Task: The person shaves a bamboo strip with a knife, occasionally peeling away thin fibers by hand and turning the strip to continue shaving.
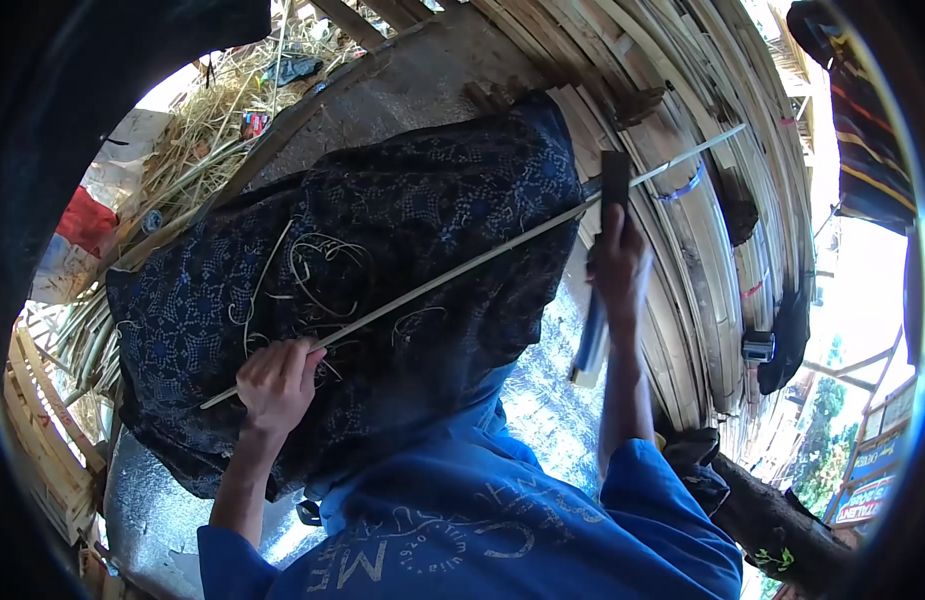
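Observation:
A long thin pale strip (453, 275) runs diagonally over the dark patterned cloth (413, 200) on the person's lap. My left hand (276, 385) is closed round the strip near its lower left end. On the right, my right hand (620, 262) grips a dark flat-bladed tool (615, 180), somewhat blurred. The blade crosses the strip near the cloth's right edge, and the strip's far end extends beyond it. Thin curled shavings (323, 270) lie on the cloth near my left hand.
Bundled long wooden strips (683, 250) curve along the right side. A dark log (783, 525) lies at lower right. Straw and litter (223, 125) are at upper left, with slatted wood (43, 430) at the left edge. Striped cloth (868, 130) hangs at upper right.

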`<state>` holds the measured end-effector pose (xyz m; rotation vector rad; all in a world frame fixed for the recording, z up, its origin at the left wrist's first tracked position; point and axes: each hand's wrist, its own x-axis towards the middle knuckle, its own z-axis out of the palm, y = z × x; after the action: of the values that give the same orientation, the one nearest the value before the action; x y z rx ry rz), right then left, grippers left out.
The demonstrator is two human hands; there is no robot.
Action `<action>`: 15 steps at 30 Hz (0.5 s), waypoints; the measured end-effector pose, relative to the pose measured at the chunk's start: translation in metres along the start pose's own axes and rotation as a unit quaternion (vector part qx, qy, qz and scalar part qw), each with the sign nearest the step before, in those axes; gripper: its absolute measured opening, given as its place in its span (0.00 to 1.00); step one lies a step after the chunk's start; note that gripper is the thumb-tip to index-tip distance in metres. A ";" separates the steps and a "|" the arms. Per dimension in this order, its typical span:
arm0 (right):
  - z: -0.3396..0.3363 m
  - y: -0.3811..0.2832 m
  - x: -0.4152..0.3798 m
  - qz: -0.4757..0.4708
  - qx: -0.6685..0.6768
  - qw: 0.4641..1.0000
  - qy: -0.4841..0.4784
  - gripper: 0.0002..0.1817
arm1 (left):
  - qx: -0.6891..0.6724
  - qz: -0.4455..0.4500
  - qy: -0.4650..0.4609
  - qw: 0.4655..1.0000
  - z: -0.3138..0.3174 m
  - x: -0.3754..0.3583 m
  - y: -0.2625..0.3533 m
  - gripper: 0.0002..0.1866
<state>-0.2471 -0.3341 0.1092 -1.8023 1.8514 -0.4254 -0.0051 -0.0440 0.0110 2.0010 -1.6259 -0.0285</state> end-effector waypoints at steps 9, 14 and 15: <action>0.033 0.012 -0.051 -0.095 -0.004 0.993 -0.069 0.17 | -0.019 0.001 0.000 1.000 0.001 -0.002 -0.001 0.07; 0.009 0.008 -0.005 -0.010 0.021 1.000 0.008 0.21 | 0.006 -0.011 -0.012 1.000 0.003 -0.005 -0.002 0.07; 0.026 0.012 -0.023 -0.073 -0.046 0.996 0.001 0.18 | 0.009 -0.016 -0.008 1.000 0.004 -0.003 -0.002 0.07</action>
<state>-0.2427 -0.3067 0.0843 -2.0078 1.7736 -0.4018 -0.0059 -0.0428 0.0056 2.0450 -1.6102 -0.0402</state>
